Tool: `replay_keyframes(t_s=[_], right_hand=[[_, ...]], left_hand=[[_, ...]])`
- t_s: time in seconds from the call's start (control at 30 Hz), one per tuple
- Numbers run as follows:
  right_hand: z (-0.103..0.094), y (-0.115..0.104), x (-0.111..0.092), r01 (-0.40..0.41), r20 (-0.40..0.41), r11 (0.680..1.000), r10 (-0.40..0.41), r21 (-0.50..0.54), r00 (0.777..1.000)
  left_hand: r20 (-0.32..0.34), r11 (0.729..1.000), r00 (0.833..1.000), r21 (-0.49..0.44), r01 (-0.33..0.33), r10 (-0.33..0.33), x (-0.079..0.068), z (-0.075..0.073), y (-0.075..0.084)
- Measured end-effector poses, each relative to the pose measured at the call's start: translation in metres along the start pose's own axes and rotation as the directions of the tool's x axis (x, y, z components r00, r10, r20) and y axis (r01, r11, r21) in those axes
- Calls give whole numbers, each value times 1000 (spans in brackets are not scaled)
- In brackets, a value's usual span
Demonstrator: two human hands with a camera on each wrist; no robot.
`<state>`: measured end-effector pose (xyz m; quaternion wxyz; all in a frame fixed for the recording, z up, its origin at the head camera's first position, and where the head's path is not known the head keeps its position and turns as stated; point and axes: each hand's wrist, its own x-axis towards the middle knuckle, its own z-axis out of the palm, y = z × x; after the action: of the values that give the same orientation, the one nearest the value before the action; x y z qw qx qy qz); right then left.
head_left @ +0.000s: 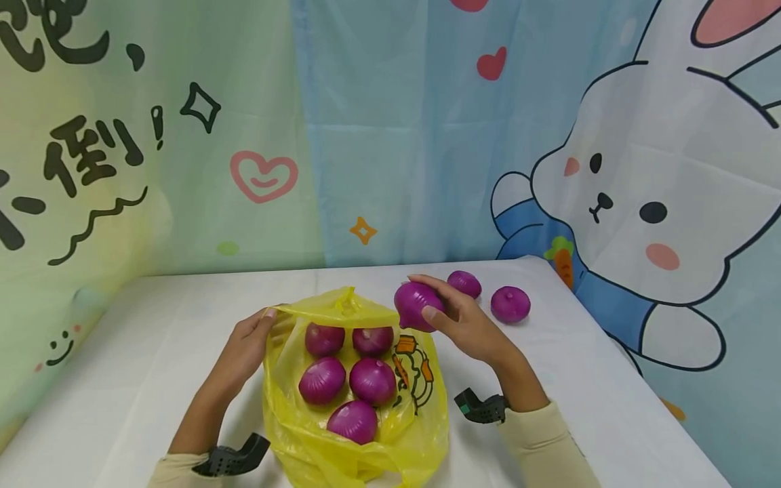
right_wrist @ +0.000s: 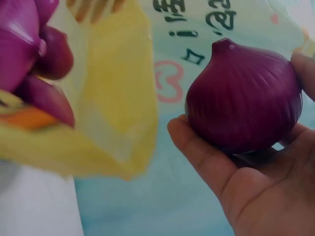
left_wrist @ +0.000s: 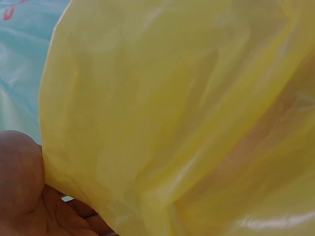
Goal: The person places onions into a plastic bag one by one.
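Note:
A yellow plastic bag [head_left: 277, 407] lies on the white table with its mouth spread. Several purple onions [head_left: 354, 421] show inside it. My left hand [head_left: 247, 342] pinches the bag's rim at the upper left corner; the left wrist view has the thumb [left_wrist: 19, 172] against the yellow film, with part of the fingers hidden behind it. In my right hand [head_left: 466, 325] is another purple onion [head_left: 416, 305], held between thumb and fingers just beyond the bag's upper right edge. The right wrist view shows this onion [right_wrist: 243, 98] whole, its stem end pointing up, beside the bag's opening.
Two more purple onions, one farther back [head_left: 464, 283] and one to its right [head_left: 510, 304], sit on the white table [head_left: 165, 352] past my right hand. A printed curtain [head_left: 396, 149] with a rabbit and hearts hangs behind the table. Both wrists wear black camera mounts [head_left: 234, 457].

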<state>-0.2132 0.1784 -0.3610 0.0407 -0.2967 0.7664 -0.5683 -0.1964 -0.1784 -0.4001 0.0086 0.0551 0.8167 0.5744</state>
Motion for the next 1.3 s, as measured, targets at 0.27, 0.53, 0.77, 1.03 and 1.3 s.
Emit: replay_keyframes(t_s=[0.27, 0.53, 0.77, 1.03, 1.3], right_hand=[[27, 4, 5, 54, 198, 984, -88, 171, 976], [57, 16, 11, -6, 374, 993, -39, 117, 927], [69, 22, 13, -33, 361, 999, 37, -16, 932], [77, 28, 16, -45, 318, 992, 80, -118, 945], [82, 37, 19, 28, 249, 967, 37, -252, 968]], left_hand=[[-1, 1000, 1000, -3, 24, -24, -2, 2, -2], [-5, 1000, 1000, -4, 8, -8, -1, 3, -2], [-2, 1000, 1000, -9, -2, 2, -1, 3, -1], [8, 1000, 1000, -10, -1, 1, 1, 2, 0], [12, 1000, 1000, -19, 11, -11, 0, 2, 0]])
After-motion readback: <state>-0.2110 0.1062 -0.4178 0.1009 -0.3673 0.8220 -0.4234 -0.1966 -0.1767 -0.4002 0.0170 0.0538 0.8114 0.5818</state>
